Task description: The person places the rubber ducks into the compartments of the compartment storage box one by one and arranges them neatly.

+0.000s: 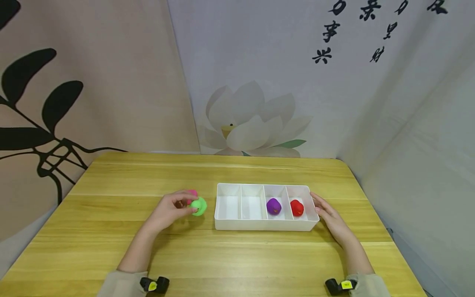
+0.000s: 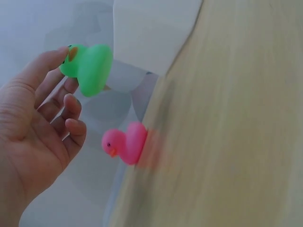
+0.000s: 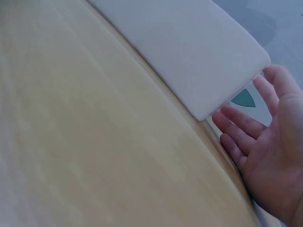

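Observation:
My left hand [image 1: 171, 209] pinches a green rubber duck [image 2: 93, 68] between thumb and fingers, held above the table left of a white tray [image 1: 259, 225]. Below it in the left wrist view, a pink rubber duck [image 2: 129, 143] stands on the table; the head view shows it partly hidden behind the green one. At the tray's right end, my right hand [image 1: 334, 220] touches the end wall with its fingers extended. The tray has several compartments in a row. A purple duck [image 1: 273, 206] sits in the third from the left, a red duck [image 1: 297, 208] in the rightmost.
The wooden table [image 1: 259, 264] carries the tray near its middle. Behind it hangs a pale curtain [image 1: 259, 49] printed with a lotus and black characters. Black bands with yellow labels sit at both wrists, by the sleeves [image 1: 124, 284].

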`<state>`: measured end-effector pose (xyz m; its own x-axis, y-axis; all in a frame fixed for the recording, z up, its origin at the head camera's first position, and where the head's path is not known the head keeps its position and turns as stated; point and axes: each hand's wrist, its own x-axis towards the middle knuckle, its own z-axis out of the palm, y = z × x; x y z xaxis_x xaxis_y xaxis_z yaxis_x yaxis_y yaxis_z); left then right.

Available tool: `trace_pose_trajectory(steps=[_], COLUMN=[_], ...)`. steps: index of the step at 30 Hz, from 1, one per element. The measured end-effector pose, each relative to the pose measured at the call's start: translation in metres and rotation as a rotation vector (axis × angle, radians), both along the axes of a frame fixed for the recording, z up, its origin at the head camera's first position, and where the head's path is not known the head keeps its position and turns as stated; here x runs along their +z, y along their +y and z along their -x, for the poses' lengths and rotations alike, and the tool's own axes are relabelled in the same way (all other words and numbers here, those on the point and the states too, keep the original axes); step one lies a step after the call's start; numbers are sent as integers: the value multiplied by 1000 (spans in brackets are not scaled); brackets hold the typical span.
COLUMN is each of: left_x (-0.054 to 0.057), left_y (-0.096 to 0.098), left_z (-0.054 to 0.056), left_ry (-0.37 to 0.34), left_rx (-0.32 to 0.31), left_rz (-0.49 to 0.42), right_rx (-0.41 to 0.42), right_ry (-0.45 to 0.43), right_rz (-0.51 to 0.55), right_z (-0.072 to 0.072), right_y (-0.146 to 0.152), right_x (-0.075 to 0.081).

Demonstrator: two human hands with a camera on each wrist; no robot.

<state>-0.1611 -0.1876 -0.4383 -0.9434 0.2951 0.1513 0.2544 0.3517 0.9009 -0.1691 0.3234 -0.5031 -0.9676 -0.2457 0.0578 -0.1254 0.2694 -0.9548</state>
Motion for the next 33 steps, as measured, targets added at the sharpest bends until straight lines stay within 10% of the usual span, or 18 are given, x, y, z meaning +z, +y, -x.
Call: trace_pose_trajectory(steps=[33], left_x=[26], left_y=[78], left_z=[-4], left_ry=[59], left_rx=[-115], left_rz=[-36], right_rx=[39], right_ry=[-14], right_rz=[16], right_z=[-5], right_y=[10], right_x=[3])
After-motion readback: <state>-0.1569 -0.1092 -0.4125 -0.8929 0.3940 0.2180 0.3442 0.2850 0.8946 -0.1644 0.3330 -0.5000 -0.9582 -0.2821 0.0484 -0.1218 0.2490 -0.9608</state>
